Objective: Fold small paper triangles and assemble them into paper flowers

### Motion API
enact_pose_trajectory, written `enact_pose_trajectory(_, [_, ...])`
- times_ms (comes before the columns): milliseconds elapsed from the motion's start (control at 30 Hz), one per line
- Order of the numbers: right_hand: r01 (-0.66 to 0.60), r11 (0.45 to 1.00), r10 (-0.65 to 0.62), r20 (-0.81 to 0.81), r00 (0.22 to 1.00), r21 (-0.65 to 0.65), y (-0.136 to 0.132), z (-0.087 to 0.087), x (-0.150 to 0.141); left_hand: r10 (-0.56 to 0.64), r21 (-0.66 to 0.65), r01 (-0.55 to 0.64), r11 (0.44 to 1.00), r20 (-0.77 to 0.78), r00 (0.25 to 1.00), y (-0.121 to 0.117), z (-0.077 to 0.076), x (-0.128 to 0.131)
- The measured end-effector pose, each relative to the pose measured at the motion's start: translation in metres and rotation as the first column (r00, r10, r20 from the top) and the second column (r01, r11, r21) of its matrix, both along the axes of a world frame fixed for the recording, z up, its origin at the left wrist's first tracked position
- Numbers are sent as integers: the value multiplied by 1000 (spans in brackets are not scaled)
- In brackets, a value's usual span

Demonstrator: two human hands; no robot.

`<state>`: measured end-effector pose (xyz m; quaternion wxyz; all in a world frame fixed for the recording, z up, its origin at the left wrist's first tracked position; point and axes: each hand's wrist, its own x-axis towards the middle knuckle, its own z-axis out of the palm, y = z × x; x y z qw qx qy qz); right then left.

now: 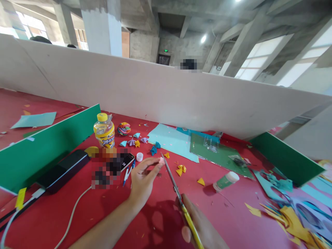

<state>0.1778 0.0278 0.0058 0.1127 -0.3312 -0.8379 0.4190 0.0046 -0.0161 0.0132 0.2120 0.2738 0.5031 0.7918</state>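
Observation:
Between thumb and fingertips, my left hand pinches a small pale pink paper piece. My right hand grips scissors with yellow handles, their blades pointing up and away from me. The blade tips reach right beside the pink piece; whether they touch it I cannot tell. Small folded paper pieces lie beyond my hands: yellow ones, dark teal ones, and light blue and purple ones. Near my left hand are a white cap and blue-and-white pens.
A yellow-capped bottle, a multicoloured ball and a phone stand or lie to the left. Light blue sheets, a glue bottle and paper scraps are to the right. Green dividers and a white partition bound the red table.

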Motion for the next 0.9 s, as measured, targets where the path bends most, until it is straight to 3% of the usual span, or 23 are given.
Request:
enact_pose_trajectory(233, [-39, 998, 41, 45, 998, -53, 2, -9, -6, -1, 6, 1, 1000, -53, 999, 0, -1, -3])
enact_pose_trajectory(467, [-17, 1000, 17, 14, 1000, -9, 5, -22, -10, 8, 3, -8, 1000, 21, 1000, 3, -5, -4])
enact_pose_trajectory(667, [15, 999, -15, 17, 1000, 50, 2, -23, -4, -29, 25, 30, 999, -28, 999, 2, -2, -3])
enact_pose_trajectory(900, [-14, 994, 12, 12, 1000, 106, 2, -28, -2, -53, 17, 52, 999, 90, 995, 2, -2, -1])
